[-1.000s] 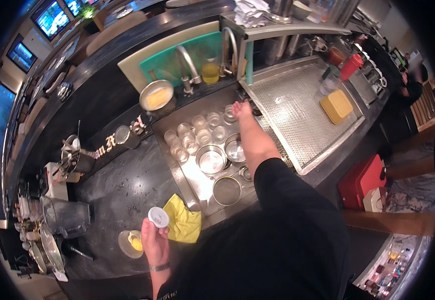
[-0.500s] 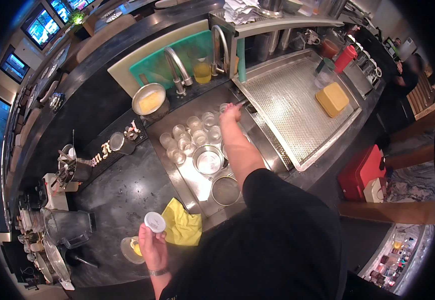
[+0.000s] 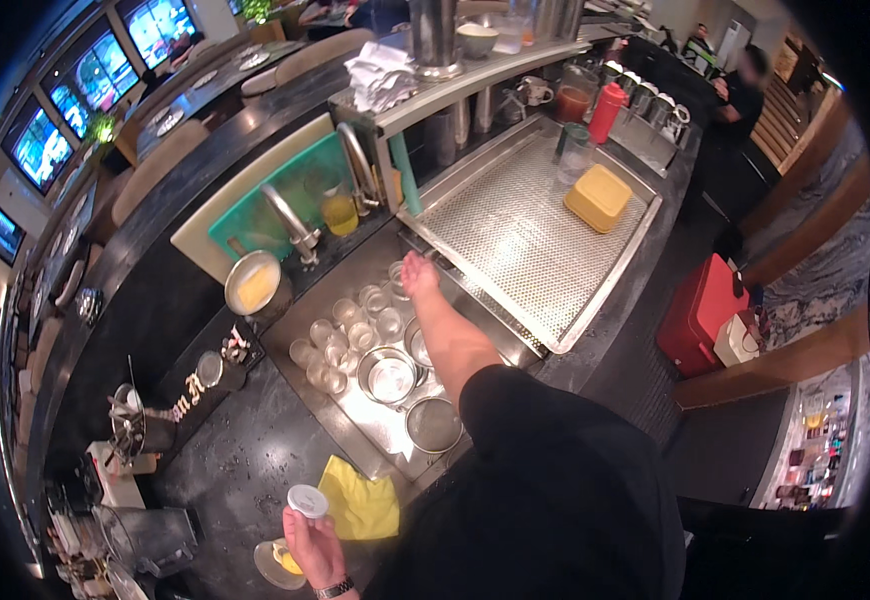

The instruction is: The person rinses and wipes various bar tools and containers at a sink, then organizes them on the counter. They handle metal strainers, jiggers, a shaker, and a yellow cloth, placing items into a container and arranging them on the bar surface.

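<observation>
My left hand (image 3: 317, 548) is closed on a white round lid (image 3: 308, 500), held face up above the dark counter; whether a container is under it is hidden. Just below that hand sits a small clear bowl (image 3: 277, 566) with something yellow in it, and a yellow cloth (image 3: 360, 500) lies beside it. Stretched out over the sink (image 3: 305, 412), my right hand (image 3: 419, 275) has its fingers apart beside a small clear glass (image 3: 397, 274). Several more glasses (image 3: 339, 350) stand grouped in the sink, next to a round metal pot (image 3: 391, 376) and a round strainer-like pan (image 3: 433, 424).
Two taps (image 3: 295, 232) rise behind the sink, near a pot with a yellow sponge (image 3: 258, 287). Right of it lies a perforated metal drain tray (image 3: 525, 230) with a yellow box (image 3: 598, 198) and a red squeeze bottle (image 3: 608, 113). Another person (image 3: 740, 100) stands far right.
The view has turned, so the whole scene sits further left. My right hand has come off the top of the glass and is now beside it. My left hand still holds the white lid.
</observation>
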A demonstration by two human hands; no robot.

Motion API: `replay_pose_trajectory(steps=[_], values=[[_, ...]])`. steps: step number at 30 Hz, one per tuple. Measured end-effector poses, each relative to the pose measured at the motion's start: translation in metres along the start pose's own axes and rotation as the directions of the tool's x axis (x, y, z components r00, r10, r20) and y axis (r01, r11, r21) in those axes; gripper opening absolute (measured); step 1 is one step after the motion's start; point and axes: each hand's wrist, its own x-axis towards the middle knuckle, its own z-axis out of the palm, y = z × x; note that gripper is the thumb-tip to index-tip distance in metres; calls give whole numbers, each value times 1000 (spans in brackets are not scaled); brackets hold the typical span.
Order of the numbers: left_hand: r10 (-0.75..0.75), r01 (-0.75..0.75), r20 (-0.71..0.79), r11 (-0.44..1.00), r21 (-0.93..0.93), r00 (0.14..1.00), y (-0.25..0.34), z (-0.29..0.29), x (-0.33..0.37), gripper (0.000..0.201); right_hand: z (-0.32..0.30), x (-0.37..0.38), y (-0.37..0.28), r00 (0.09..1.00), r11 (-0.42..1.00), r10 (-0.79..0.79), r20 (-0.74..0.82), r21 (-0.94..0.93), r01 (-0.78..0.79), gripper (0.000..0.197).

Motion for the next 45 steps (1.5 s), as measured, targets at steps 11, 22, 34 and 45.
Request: replay_pose_trajectory(steps=[11, 22, 34, 45], values=[[18, -14, -9, 955, 295, 1000, -14, 16, 3, 10, -59, -184, -43, 991, 702, 128, 47, -709, -57, 18], [-20, -46, 126, 868, 495, 992, -38, 47, -14, 13, 21, -427, -64, 334, 35, 724, 604, -515, 856, 80], [-108, 22, 234, 939, 342, 966, -54, 75, -52, 15, 4, -519, -61, 294, -77, 731, 615, -355, 932, 71], [-104, -17, 183, 826, 563, 978, -52, 56, -64, 22, -35, -433, -87, 542, -363, 164, 824, -461, 810, 66]])
